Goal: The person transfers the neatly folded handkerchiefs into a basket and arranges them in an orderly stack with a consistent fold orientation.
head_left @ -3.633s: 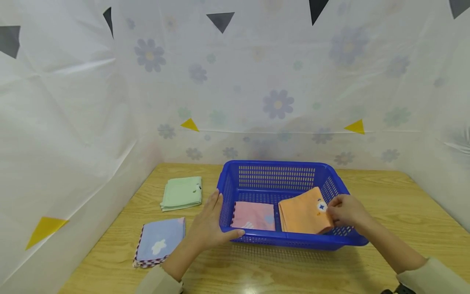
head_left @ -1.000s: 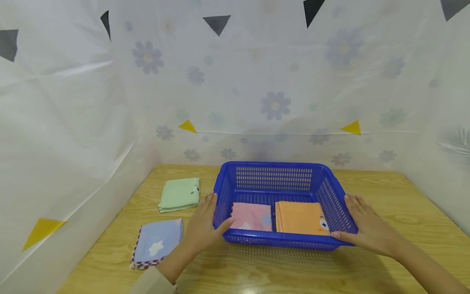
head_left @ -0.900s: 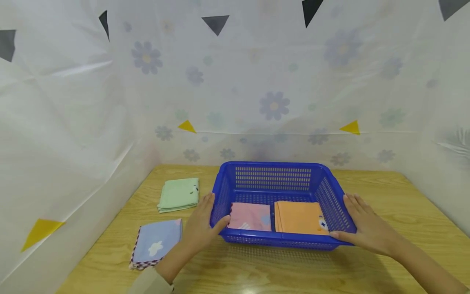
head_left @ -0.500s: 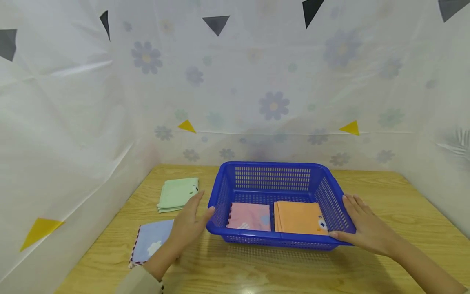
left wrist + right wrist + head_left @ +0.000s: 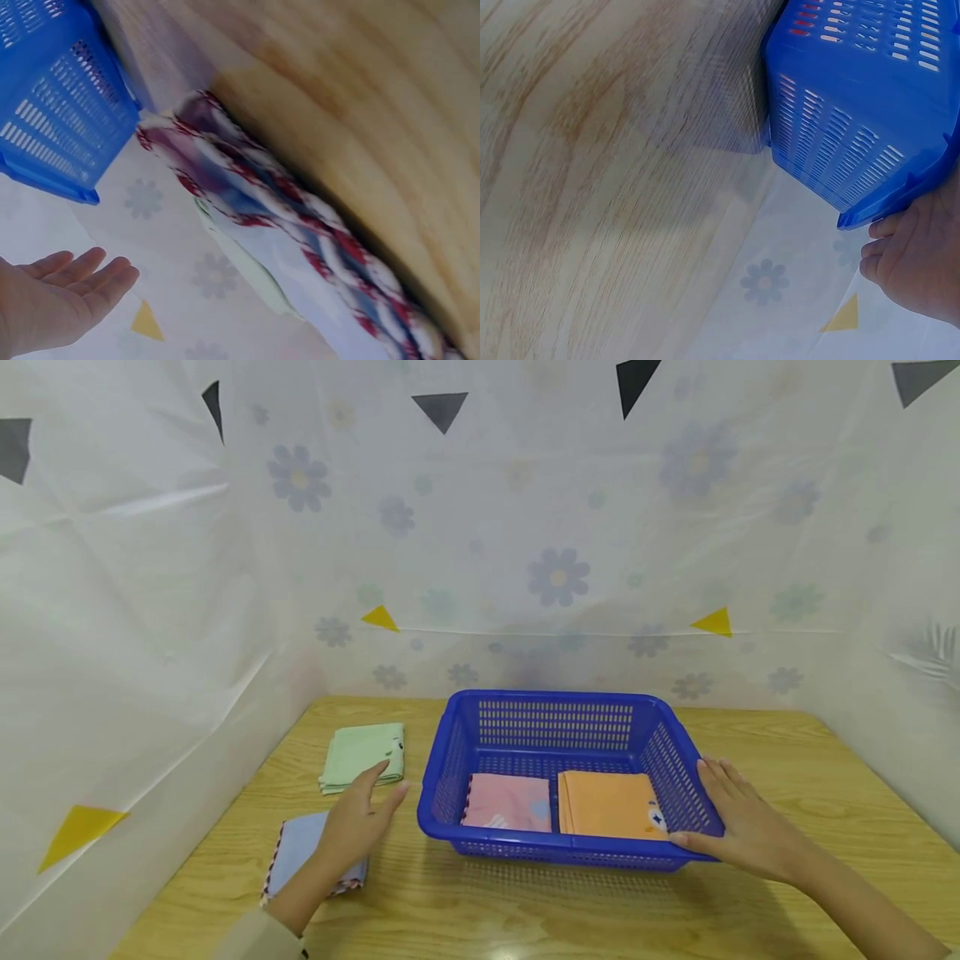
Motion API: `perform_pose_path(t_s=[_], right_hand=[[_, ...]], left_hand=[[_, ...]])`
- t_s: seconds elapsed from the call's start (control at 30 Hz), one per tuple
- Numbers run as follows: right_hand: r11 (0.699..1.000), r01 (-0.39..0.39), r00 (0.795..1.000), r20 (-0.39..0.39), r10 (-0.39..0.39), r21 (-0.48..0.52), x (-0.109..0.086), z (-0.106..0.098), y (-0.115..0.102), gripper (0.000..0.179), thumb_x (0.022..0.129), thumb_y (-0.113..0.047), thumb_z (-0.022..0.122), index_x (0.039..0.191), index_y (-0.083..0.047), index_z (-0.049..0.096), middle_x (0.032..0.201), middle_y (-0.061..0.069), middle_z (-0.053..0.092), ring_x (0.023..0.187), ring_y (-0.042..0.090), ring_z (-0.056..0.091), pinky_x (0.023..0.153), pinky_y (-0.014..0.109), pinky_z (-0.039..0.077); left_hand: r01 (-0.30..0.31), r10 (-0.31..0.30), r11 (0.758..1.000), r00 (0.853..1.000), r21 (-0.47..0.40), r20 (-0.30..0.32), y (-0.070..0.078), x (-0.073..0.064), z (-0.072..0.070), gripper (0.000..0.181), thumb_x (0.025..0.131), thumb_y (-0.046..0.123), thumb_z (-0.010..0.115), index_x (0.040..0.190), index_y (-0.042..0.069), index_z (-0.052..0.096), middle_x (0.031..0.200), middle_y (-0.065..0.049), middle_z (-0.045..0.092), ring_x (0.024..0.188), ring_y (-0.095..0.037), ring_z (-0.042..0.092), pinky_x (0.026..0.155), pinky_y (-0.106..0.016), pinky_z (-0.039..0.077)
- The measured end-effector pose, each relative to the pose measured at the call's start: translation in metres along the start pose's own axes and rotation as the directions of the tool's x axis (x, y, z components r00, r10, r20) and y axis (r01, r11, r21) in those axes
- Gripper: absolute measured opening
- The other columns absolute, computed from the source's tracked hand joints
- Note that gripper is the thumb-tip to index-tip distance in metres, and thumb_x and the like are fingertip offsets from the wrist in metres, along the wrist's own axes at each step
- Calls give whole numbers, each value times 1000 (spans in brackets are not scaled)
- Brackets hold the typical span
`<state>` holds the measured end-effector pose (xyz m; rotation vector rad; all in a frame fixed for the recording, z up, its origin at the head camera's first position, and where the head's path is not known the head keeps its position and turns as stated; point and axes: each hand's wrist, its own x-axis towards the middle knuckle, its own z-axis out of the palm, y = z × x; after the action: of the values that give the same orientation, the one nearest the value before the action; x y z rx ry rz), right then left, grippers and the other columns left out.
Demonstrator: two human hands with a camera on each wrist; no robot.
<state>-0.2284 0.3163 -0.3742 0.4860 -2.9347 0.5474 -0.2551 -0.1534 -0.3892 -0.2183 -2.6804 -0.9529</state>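
My left hand (image 5: 348,827) hangs over the table with its fingers spread and holds nothing. Beneath it lies a folded blue handkerchief (image 5: 295,845), partly hidden by the hand and forearm; the left wrist view shows its red-and-white stitched edge (image 5: 319,232) close up. Beyond the fingertips sits a folded green handkerchief (image 5: 358,753). My right hand (image 5: 757,831) rests on the right front corner of a blue plastic basket (image 5: 517,842), fingers straight along the side rim, thumb on the front rim. Inside the basket, a folded pink handkerchief (image 5: 508,802) lies left of a folded orange one (image 5: 606,806).
The wood-grain table (image 5: 480,910) carries the basket and both loose handkerchiefs. A white flower-printed sheet (image 5: 480,527) with dark and yellow triangles encloses the table at the back and both sides.
The right hand has let go of the orange handkerchief, which now lies flat, and has moved onto the basket's rim. The left hand has left the basket's left side and moved left, over the blue handkerchief.
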Motion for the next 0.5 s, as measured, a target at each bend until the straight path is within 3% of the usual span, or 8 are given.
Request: perform_pose_path(t_s=[0.17, 0.37, 0.5], right_hand=[[1000, -1, 1000, 2, 1, -1, 0, 0, -1, 102, 84, -48, 59, 145, 10, 1, 150, 35, 3, 139, 47, -8, 111, 59, -10], [1000, 2, 1000, 8, -2, 5, 1, -1, -1, 101, 85, -47, 59, 145, 10, 1, 149, 36, 4, 139, 49, -6, 112, 55, -13], [1000, 5, 1000, 6, -5, 3, 1, 0, 0, 101, 85, -47, 59, 145, 10, 2, 149, 36, 4, 139, 49, -6, 112, 54, -14]], left_hand=[[59, -59, 998, 998, 4, 27, -11, -2, -4, 68, 93, 53, 43, 142, 5, 37, 144, -20, 40, 104, -39, 62, 91, -54, 46], [78, -79, 996, 996, 36, 48, -20, -5, -11, 68, 95, 51, 41, 141, 0, 36, 142, -23, 40, 124, -42, 45, 99, -58, 39], [90, -94, 994, 993, 55, 67, -25, -6, -16, 68, 96, 48, 40, 141, -2, 35, 142, -25, 39, 128, -44, 39, 101, -58, 36]])
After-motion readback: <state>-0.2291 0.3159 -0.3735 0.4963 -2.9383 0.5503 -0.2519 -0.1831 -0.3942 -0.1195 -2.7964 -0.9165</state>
